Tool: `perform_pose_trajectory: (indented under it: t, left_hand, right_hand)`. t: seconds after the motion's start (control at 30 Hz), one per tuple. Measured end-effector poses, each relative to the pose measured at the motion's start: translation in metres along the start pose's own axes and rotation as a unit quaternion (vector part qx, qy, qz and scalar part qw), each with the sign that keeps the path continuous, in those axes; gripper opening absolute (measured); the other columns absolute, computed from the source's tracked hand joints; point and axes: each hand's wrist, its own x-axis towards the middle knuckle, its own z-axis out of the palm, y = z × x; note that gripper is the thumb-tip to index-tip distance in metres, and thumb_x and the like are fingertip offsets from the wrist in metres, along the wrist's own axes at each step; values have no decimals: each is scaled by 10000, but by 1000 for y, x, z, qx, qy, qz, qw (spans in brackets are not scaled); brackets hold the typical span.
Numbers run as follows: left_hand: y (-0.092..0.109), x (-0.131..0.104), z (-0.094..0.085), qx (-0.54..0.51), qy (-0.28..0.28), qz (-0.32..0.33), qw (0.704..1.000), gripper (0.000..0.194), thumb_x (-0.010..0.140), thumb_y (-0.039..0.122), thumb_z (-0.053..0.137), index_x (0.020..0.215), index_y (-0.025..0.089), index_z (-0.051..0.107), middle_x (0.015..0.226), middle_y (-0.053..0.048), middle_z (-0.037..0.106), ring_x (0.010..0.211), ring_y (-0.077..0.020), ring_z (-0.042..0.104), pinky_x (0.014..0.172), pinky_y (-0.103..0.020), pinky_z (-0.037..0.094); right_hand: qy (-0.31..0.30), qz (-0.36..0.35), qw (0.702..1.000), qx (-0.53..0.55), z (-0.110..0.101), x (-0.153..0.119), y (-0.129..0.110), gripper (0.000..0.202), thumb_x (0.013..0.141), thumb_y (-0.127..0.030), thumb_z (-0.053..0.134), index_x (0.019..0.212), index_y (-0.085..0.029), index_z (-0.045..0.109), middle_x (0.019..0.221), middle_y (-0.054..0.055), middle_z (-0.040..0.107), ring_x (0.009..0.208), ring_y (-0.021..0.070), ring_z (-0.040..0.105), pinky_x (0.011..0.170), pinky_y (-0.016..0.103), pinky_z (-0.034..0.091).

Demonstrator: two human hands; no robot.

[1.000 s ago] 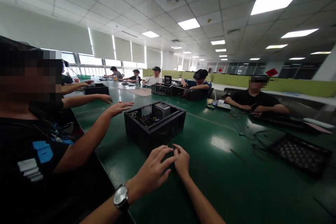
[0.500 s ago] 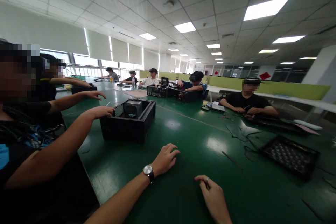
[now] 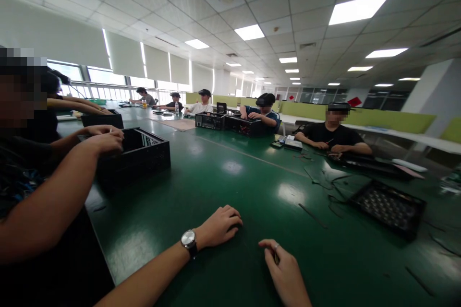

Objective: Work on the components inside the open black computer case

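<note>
My left hand, with a watch on its wrist, rests on the green table. Its fingers are loosely bent and apart, and it holds nothing. To its right, my right hand is on its side above the tabletop, fingers curled in, a ring on one finger. A small dark and yellowish bit shows inside the curl; what it is I cannot make out. Further left, a black computer case stands in front of a co-worker, whose hands are over its near left edge.
A black tray-like panel and loose cables lie on the right. A thin dark strip is nearer my right hand. Co-workers sit around the table, some with open computer cases. A white box stands across from me.
The black computer case has moved left and turned, with the co-worker's hands at it; the power supply inside no longer shows. My view has shifted slightly; my hands keep nearly the same pose.
</note>
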Motion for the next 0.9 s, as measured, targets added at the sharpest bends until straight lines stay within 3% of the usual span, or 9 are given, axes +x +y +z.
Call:
perform_pose_trajectory:
  t: [0.27,0.67,0.9]
  left_hand:
    - [1,-3,0,21,-18,9,1000,291,970,297,575,1255,248,612,1321,-73,568,1211,-238,523,1020,-398,455]
    - [3,-2,0,37,-22,11,999,299,961,289,585,1256,242,598,1330,-77,557,1224,-246,520,1033,-416,460]
    - [2,-3,2,33,-17,12,999,311,953,285,599,1263,250,596,1332,-74,555,1227,-242,518,1037,-407,454]
  right_hand:
    - [-10,-3,1000,-15,0,-2,-3,406,909,-446,451,1070,-200,731,953,67,740,796,226,672,743,308,478]
    - [-44,-10,997,-57,3,-2,-3,402,929,-419,391,1064,-222,716,1002,70,739,884,240,689,803,332,475]
    - [-31,-14,998,-44,3,-3,-3,384,924,-411,419,1052,-217,725,987,67,742,872,242,692,787,327,480]
